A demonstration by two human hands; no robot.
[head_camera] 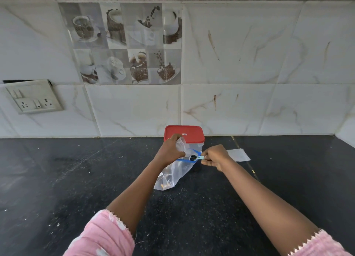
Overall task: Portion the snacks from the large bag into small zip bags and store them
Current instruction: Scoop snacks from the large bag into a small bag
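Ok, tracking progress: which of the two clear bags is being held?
The blue-zipped bag, held by the left hand and right hand; the other bag lies flat on the counter.

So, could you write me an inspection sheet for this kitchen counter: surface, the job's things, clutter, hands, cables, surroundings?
Surface: black stone counter, dotted with pale crumbs.
Job's things: clear zip bag with a blue-edged mouth and a few orange bits at its bottom; red-lidded clear container behind it, lid on; flat clear bag lying to the right.
Clutter: nothing seen beyond the crumbs.
Hands: left hand grips the zip bag's top; right hand pinches its blue edge.
Cables: nothing seen.
Surroundings: marble-look wall tiles, coffee-picture tiles, a switch-and-socket plate on the left.
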